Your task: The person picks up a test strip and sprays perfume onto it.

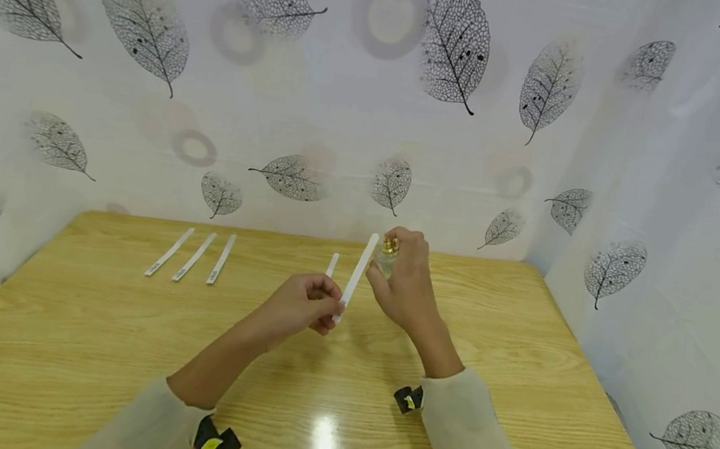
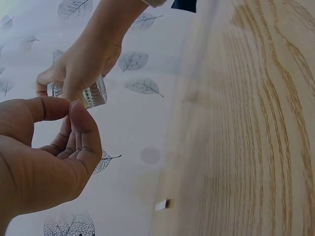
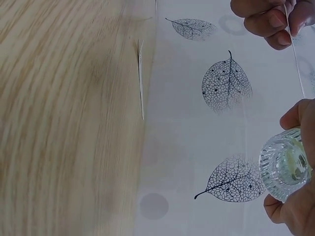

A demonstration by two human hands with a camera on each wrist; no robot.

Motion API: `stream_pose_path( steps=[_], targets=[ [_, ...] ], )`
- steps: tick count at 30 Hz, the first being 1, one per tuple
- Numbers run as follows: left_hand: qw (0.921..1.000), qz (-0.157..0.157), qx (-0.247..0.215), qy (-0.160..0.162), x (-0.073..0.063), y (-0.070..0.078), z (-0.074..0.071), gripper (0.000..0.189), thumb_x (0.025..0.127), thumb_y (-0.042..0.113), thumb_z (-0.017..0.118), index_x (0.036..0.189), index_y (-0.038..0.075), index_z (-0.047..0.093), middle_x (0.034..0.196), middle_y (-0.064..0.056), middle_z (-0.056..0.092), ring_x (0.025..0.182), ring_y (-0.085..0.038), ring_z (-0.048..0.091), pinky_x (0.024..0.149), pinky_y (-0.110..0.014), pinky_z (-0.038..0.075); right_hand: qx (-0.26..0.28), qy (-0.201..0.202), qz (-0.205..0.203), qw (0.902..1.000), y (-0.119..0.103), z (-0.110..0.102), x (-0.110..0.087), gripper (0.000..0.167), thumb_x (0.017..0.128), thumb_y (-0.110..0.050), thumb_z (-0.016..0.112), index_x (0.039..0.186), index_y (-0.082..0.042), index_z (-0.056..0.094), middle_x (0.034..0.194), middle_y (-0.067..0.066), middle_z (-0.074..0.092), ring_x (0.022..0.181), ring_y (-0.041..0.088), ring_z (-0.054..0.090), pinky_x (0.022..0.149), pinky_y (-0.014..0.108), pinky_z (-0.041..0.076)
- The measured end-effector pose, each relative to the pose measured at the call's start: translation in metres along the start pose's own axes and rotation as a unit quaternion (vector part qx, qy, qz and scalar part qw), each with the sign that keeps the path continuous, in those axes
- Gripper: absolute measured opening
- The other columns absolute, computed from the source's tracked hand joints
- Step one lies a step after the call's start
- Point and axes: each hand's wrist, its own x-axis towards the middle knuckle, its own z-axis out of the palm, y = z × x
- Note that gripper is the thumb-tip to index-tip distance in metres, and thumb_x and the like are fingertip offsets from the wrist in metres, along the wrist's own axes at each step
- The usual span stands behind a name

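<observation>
My left hand [image 1: 300,307] pinches the lower end of a white paper test strip [image 1: 360,269] between thumb and fingers, and the strip slants up to the right. In the right wrist view the strip [image 3: 298,69] appears edge-on as a thin line. My right hand [image 1: 410,282] grips a clear glass perfume bottle [image 1: 385,261] with a gold neck, the index finger over its top. The bottle's ribbed base [image 3: 278,164] shows in the right wrist view. Bottle and strip are close together above the table. Fingers hide part of the bottle.
On the wooden table [image 1: 478,416], three white strips [image 1: 194,257] lie side by side at the left. Another strip [image 1: 332,264] lies behind my left hand, partly hidden. A leaf-patterned curtain [image 1: 345,119] borders the table at the back and right.
</observation>
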Motion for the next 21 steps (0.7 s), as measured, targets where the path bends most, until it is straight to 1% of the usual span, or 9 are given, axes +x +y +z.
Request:
stream_pose_path(
  steps=[9, 12, 18, 21],
  targets=[
    [1.0000, 0.003, -0.002, 0.003, -0.0009, 0.0012, -0.0004, 0.014, 0.100, 0.013, 0.065, 0.105, 0.000, 0.061, 0.091, -0.011, 0.065, 0.079, -0.025, 0.065, 0.074, -0.035, 0.060, 0.003, 0.005, 0.000, 1.0000, 0.0007, -0.0003, 0.0007, 0.057, 0.085, -0.005, 0.065, 0.133, -0.008, 0.034, 0.108, 0.019, 0.043, 0.090, 0.029, 0.042, 0.066, 0.036, 0.042],
    [1.0000, 0.003, -0.004, 0.003, -0.0010, 0.0017, -0.0007, 0.014, 0.101, 0.013, 0.065, 0.105, 0.000, 0.061, 0.091, -0.011, 0.065, 0.079, -0.024, 0.065, 0.074, -0.035, 0.060, 0.006, 0.003, 0.002, 1.0000, 0.0000, -0.0010, 0.0008, 0.057, 0.085, -0.004, 0.065, 0.134, -0.008, 0.034, 0.109, 0.019, 0.043, 0.090, 0.029, 0.042, 0.065, 0.035, 0.043],
    [1.0000, 0.003, -0.008, -0.001, -0.0007, 0.0009, -0.0018, 0.016, 0.100, 0.014, 0.065, 0.106, 0.000, 0.061, 0.092, -0.011, 0.065, 0.082, -0.030, 0.066, 0.074, -0.034, 0.060, 0.006, -0.003, 0.005, 1.0000, -0.0011, -0.0010, 0.0004, 0.058, 0.085, -0.004, 0.066, 0.134, -0.008, 0.034, 0.108, 0.018, 0.043, 0.090, 0.030, 0.042, 0.065, 0.035, 0.044],
    [1.0000, 0.004, -0.008, -0.002, -0.0007, 0.0001, -0.0023, 0.016, 0.100, 0.014, 0.066, 0.107, 0.000, 0.061, 0.092, -0.011, 0.065, 0.082, -0.029, 0.065, 0.075, -0.034, 0.060, 0.004, -0.004, 0.003, 1.0000, -0.0016, -0.0011, 0.0003, 0.058, 0.085, -0.004, 0.066, 0.134, -0.007, 0.035, 0.108, 0.018, 0.043, 0.090, 0.030, 0.042, 0.065, 0.036, 0.043]
  ],
)
